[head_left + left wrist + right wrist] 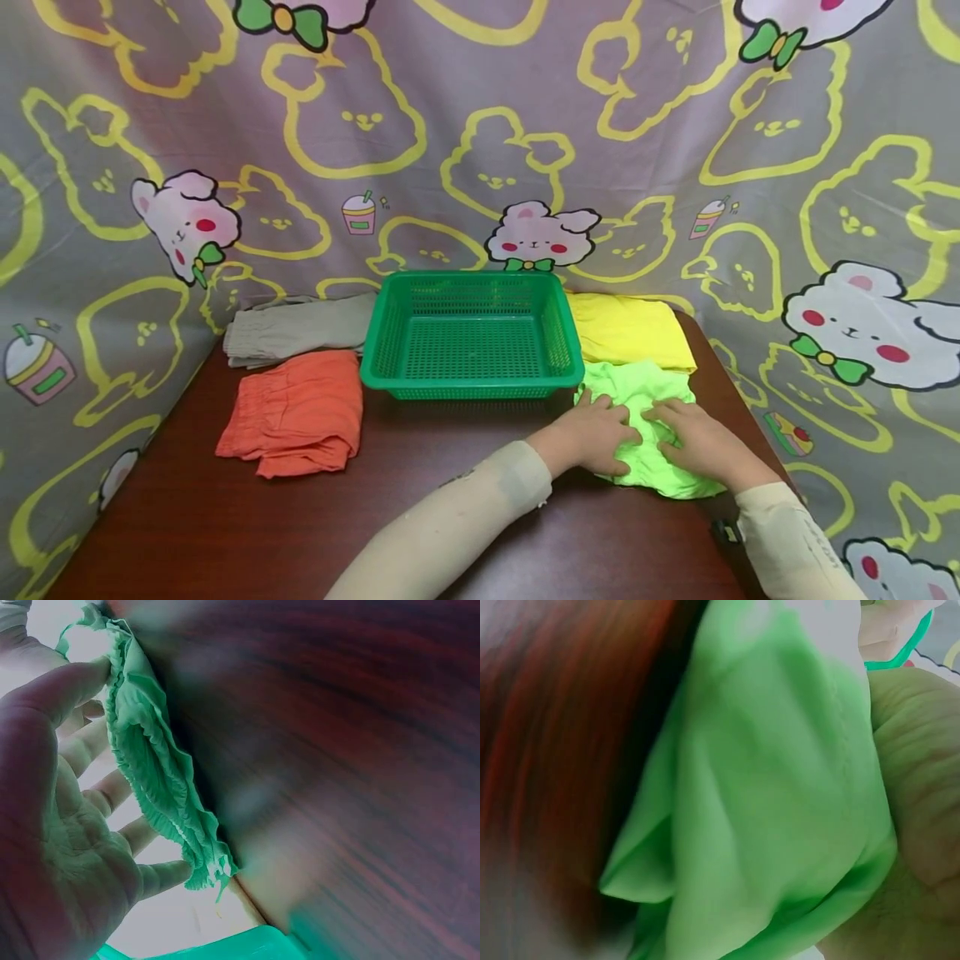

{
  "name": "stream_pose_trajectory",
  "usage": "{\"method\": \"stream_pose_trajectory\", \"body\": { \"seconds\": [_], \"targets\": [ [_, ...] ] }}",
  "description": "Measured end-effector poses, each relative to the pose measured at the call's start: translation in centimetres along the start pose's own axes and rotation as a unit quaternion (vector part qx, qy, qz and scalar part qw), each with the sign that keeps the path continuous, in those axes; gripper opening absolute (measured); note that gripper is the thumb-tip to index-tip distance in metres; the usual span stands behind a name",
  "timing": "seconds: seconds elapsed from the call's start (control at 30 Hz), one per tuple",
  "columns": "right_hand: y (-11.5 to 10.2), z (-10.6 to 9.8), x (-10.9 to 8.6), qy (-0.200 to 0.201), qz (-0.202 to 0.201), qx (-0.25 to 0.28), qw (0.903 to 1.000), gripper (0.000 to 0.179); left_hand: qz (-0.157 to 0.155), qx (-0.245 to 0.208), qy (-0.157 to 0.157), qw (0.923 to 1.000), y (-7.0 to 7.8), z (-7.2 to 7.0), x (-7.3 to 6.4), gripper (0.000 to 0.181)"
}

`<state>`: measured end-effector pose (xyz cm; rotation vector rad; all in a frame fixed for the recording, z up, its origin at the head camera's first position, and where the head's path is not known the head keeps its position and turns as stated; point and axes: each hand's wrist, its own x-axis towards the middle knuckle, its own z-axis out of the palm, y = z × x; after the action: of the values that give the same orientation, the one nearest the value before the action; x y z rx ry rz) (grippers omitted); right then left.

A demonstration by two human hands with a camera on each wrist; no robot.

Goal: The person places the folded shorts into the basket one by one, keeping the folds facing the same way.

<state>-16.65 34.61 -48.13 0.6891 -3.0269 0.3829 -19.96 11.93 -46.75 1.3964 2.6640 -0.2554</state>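
As a person leans both arms over a dark wooden bench (435,442), a lime-green garment (651,454) lies at the right side, its long axis running from the far side toward the near edge and slanting slightly right as it comes closer. Its far end meets a folded yellow cloth (637,333); its near end fans out in loose, rumpled folds close to the bench's front. A gathered edge (154,765), seen from the left wrist, runs lengthwise along the garment, facing the left hand.

The left hand (600,435) rests at the garment's left border, fingers spread and nearly straight, their tips touching the ruffled fabric. Across from it, the right hand (701,442) lies over the right side, fingers spread and slightly bent, with a strip of lime-green cloth showing between the two hands. From the right wrist, smooth folds sit beside the palm, the fingertips hidden from that angle.

Just beyond the left hand stands a green basket (472,383) at the bench's centre. To its left lie a folded orange garment (303,417) and, behind that, a grey one (307,327), before a cartoon-print curtain (427,83).
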Motion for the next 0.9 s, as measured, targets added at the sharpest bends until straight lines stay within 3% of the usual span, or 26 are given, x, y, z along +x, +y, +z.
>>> {"method": "stream_pose_trajectory", "body": {
  "seconds": [0.47,0.9],
  "targets": [
    [-1.1,0.4,-0.3,0.012,-0.015,-0.012,0.9997,0.042,-0.005,-0.008,-0.006,0.9999,0.0,0.1,-1.4,0.054],
    [-2.1,1.0,-0.7,0.029,-0.025,-0.023,0.999,0.043,0.012,0.003,0.019,0.9998,-0.1,0.5,-2.8,0.054]
  ]
}}
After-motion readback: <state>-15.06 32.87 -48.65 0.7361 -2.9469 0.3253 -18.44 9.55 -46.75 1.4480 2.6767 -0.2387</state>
